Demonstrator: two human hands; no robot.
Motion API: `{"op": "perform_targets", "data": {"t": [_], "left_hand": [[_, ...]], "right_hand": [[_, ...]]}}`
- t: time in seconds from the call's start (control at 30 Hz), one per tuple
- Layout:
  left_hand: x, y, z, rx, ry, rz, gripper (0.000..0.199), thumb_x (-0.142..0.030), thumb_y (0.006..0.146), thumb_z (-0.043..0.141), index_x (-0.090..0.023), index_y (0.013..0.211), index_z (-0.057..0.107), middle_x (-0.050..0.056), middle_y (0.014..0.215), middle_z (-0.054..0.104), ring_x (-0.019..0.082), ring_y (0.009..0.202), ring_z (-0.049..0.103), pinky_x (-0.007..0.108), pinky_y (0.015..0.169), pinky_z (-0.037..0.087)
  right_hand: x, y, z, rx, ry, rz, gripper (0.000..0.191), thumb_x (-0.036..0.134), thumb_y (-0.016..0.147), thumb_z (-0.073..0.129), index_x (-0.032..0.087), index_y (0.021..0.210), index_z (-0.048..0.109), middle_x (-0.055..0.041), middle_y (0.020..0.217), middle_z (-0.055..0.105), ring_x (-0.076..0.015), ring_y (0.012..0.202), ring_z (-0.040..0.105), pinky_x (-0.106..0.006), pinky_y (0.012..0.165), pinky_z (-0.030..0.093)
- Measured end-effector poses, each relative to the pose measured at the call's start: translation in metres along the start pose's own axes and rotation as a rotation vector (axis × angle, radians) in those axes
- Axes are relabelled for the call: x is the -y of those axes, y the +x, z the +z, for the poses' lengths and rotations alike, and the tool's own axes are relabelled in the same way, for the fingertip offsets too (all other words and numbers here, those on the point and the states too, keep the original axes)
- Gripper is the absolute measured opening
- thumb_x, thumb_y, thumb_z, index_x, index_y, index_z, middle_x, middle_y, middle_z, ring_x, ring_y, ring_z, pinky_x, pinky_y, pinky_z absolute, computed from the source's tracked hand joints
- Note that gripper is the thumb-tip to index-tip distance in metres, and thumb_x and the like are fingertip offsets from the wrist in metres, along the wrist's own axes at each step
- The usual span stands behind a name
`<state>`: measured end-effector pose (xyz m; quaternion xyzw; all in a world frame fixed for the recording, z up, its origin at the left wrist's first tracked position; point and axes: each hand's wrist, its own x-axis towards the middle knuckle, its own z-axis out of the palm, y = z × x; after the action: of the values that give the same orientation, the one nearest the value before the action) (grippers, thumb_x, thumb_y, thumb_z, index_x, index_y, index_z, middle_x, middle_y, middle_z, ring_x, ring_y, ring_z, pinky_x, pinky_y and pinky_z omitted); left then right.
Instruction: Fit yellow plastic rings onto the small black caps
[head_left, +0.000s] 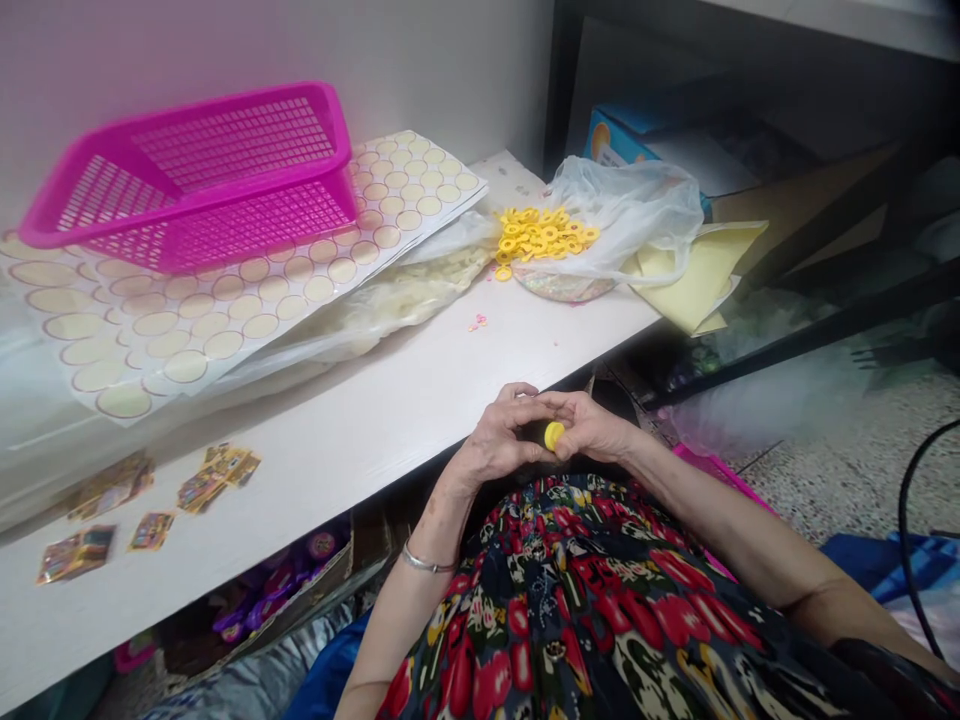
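Just off the table's front edge, over my lap, both hands meet around a small round yellow piece (554,435). My left hand (504,437) has its fingers curled, with thumb and fingertips at the piece's left side. My right hand (592,428) pinches the piece from the right, its thumb below. Farther back on the table lies a pile of yellow ring-shaped pieces (544,235), at the mouth of a clear plastic bag (630,215). A few tiny pink bits (478,322) lie in front of the pile.
On the white table (420,400), a pink basket (225,190) sits on sheets of round stickers (259,325). Small printed cards (217,478) lie at the left front. Yellow paper (697,275) overhangs the right end. Below are a box of purple items (274,590) and a pink basket's edge (724,478).
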<state>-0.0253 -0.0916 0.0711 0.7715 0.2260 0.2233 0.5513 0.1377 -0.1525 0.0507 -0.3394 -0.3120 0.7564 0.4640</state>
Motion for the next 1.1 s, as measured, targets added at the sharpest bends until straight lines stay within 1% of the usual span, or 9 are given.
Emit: {"op": "perform_targets", "data": {"t": [0.2,0.33,0.43,0.57,0.67,0.77,0.87,0.97,1.1], "left_hand": [[0.002,-0.002,0.01,-0.029,0.021,0.027,0.038,-0.028,0.054,0.079,-0.018,0.09,0.069,0.005,0.082,0.065,0.022,0.105,0.046,0.042,0.096,0.037],[0.005,-0.003,0.013,-0.042,0.091,0.07,0.04,-0.029,0.052,0.08,-0.02,0.09,0.069,0.005,0.085,0.066,0.021,0.102,0.049,0.042,0.097,0.036],[0.014,-0.005,0.005,-0.203,0.111,0.074,0.043,-0.032,0.054,0.079,-0.02,0.093,0.067,0.008,0.1,0.062,0.022,0.102,0.051,0.041,0.091,0.043],[0.035,-0.009,-0.018,-0.528,0.346,-0.049,0.024,-0.03,0.071,0.064,-0.018,0.092,0.065,0.009,0.102,0.06,0.022,0.101,0.053,0.044,0.091,0.043],[0.046,-0.006,-0.035,-0.577,0.684,-0.234,0.032,-0.031,0.074,0.057,-0.017,0.103,0.062,0.012,0.114,0.056,0.028,0.115,0.044,0.049,0.099,0.035],[0.049,0.006,-0.045,-0.477,0.897,-0.467,0.054,-0.041,0.08,0.048,-0.012,0.125,0.046,0.017,0.136,0.04,0.032,0.13,0.027,0.052,0.106,0.022],[0.049,0.029,-0.049,-0.375,0.971,-0.625,0.07,-0.054,0.084,0.032,-0.007,0.137,0.025,0.02,0.146,0.02,0.033,0.136,0.013,0.058,0.106,0.012],[0.05,0.059,-0.051,-0.298,1.017,-0.68,0.079,-0.061,0.082,0.023,-0.005,0.138,0.021,0.023,0.147,0.012,0.035,0.136,0.008,0.063,0.103,0.009],[0.052,0.1,-0.046,-0.218,1.064,-0.641,0.081,-0.063,0.082,0.017,-0.005,0.138,0.02,0.022,0.147,0.01,0.035,0.137,0.007,0.064,0.101,0.011]], "right_hand": [[-0.01,-0.005,0.003,-0.026,0.039,-0.02,0.052,0.014,0.051,0.074,0.015,0.101,0.062,-0.0048,0.098,0.061,-0.0125,0.079,0.055,-0.018,0.058,0.042],[-0.014,-0.006,-0.003,-0.056,-0.147,-0.094,0.046,0.025,0.057,0.072,0.016,0.1,0.06,-0.0053,0.098,0.061,-0.0171,0.086,0.056,-0.026,0.067,0.044],[-0.012,-0.005,-0.016,-0.137,-0.63,-0.113,0.044,0.029,0.065,0.066,0.017,0.106,0.057,-0.0055,0.099,0.061,-0.0207,0.092,0.054,-0.033,0.079,0.043],[-0.016,0.007,-0.031,-0.218,-1.428,-0.028,0.032,0.025,0.07,0.059,0.017,0.101,0.058,-0.0096,0.102,0.06,-0.0254,0.098,0.05,-0.038,0.085,0.039],[-0.024,0.022,-0.035,-0.189,-1.72,0.112,0.026,0.016,0.072,0.053,0.014,0.097,0.06,-0.015,0.096,0.062,-0.0273,0.096,0.053,-0.037,0.082,0.041],[-0.031,0.029,-0.038,-0.211,-1.735,0.103,0.025,0.016,0.073,0.053,0.013,0.097,0.059,-0.0159,0.094,0.062,-0.028,0.096,0.054,-0.037,0.082,0.041],[-0.035,0.018,-0.039,-0.263,-1.568,-0.12,0.02,0.021,0.076,0.052,0.016,0.095,0.058,-0.012,0.097,0.059,-0.0262,0.098,0.052,-0.038,0.085,0.041],[-0.04,-0.005,-0.04,-0.332,-1.285,-0.323,0.017,0.019,0.079,0.047,0.02,0.094,0.055,-0.0093,0.1,0.058,-0.0227,0.096,0.053,-0.036,0.085,0.043],[-0.045,-0.026,-0.041,-0.413,-1.011,-0.393,0.011,0.02,0.078,0.048,0.024,0.086,0.054,-0.0061,0.095,0.058,-0.0214,0.09,0.056,-0.033,0.08,0.046]]}}
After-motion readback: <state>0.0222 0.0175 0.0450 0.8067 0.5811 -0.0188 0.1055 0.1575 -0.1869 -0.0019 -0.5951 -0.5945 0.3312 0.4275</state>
